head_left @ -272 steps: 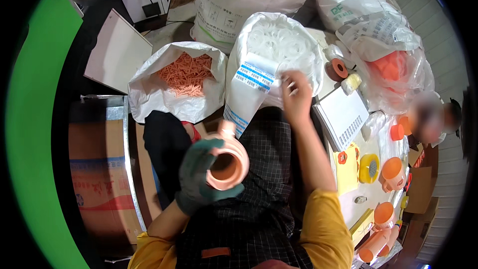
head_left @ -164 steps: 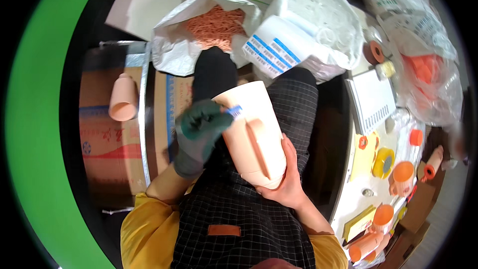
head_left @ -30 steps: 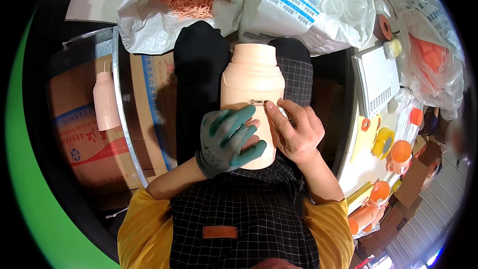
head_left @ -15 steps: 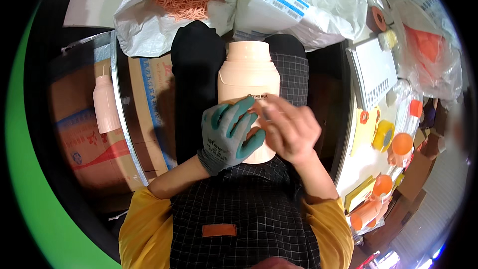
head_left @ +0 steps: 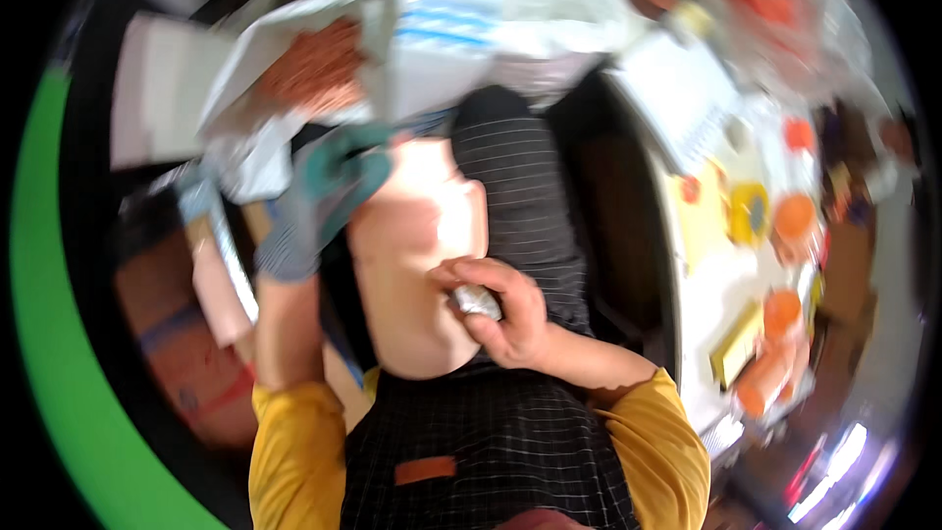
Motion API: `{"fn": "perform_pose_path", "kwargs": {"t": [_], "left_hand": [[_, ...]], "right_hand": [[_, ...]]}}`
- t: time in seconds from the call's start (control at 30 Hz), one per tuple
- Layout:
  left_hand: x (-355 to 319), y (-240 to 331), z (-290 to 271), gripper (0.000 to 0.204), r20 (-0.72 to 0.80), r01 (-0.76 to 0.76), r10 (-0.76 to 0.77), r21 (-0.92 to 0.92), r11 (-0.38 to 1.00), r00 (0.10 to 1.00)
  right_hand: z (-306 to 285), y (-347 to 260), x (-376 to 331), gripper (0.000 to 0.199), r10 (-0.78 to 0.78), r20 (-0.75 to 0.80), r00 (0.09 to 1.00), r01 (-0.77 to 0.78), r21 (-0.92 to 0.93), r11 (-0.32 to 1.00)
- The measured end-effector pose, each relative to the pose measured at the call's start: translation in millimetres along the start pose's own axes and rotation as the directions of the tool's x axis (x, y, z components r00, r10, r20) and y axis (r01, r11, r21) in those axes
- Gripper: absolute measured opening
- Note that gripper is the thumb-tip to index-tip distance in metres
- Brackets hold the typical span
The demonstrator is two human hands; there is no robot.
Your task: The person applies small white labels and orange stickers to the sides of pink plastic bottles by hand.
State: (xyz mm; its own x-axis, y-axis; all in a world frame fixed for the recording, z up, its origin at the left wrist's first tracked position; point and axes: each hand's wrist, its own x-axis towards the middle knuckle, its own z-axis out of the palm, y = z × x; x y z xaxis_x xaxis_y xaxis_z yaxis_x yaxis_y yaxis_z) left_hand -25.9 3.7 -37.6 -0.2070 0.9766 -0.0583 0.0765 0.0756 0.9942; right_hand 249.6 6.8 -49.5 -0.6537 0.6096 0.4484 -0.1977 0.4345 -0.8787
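A pale peach flask-shaped body (head_left: 402, 275) leans across my lap, its lower end near my apron, blurred by motion. My left hand (head_left: 334, 182), in a grey and green glove, is at its upper left edge with the fingers curved. Whether those fingers grip the rim or only touch it is smeared. My bare right hand (head_left: 515, 319) is closed beside the body's lower right side, the fingertips against its surface. Between the thumb and fingers shows a small shiny silvery piece (head_left: 477, 301), perhaps crumpled; its kind is unclear.
A white bag (head_left: 231, 88) of thin peach pieces (head_left: 314, 69) stands far left. Another peach bottle (head_left: 218, 294) lies by cartons at left. On the right-hand table (head_left: 692, 334) are a white box (head_left: 677, 88), yellow tape roll (head_left: 749, 214) and orange-peach cups (head_left: 793, 216).
The flask body has shifted left and tilted. My left hand has moved up and left to its upper edge. My right hand has moved down and left, and the silvery piece now shows.
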Motion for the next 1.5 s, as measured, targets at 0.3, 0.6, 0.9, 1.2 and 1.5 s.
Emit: {"fn": "perform_pose_path", "kwargs": {"t": [0.3, 0.6, 0.9, 1.2, 1.5], "left_hand": [[31.9, -50.4, 13.8, 0.046, -0.105, -0.052, 0.297, 0.878, 0.477, 0.949], [124.7, 63.4, 202.5, 0.038, 0.675, -0.787, 0.405, 0.544, 0.291, 0.616], [182.5, -9.1, 411.5, 0.042, 0.766, -0.835, 0.337, 0.526, 0.160, 0.548], [182.3, -9.7, 424.9, 0.046, 0.764, -0.798, 0.234, 0.586, 0.141, 0.602], [196.7, 37.2, 427.1, 0.084, 0.840, -0.830, -0.090, 0.543, 0.130, 0.536]], "right_hand": [[-164.5, -0.8, -52.3, 0.015, 0.507, -0.645, 0.572, -0.588, 0.110, 0.802], [-322.8, 62.4, -87.8, 0.024, 0.179, -0.835, 0.520, -0.850, -0.485, 0.207], [-333.8, 64.8, -90.8, 0.024, 0.266, -0.825, 0.499, -0.861, -0.438, 0.259], [-332.1, 68.0, -87.1, 0.026, 0.140, -0.770, 0.623, -0.777, -0.590, 0.219], [-337.0, 16.8, -92.7, 0.041, 0.442, -0.607, 0.660, -0.682, -0.239, 0.691]]}}
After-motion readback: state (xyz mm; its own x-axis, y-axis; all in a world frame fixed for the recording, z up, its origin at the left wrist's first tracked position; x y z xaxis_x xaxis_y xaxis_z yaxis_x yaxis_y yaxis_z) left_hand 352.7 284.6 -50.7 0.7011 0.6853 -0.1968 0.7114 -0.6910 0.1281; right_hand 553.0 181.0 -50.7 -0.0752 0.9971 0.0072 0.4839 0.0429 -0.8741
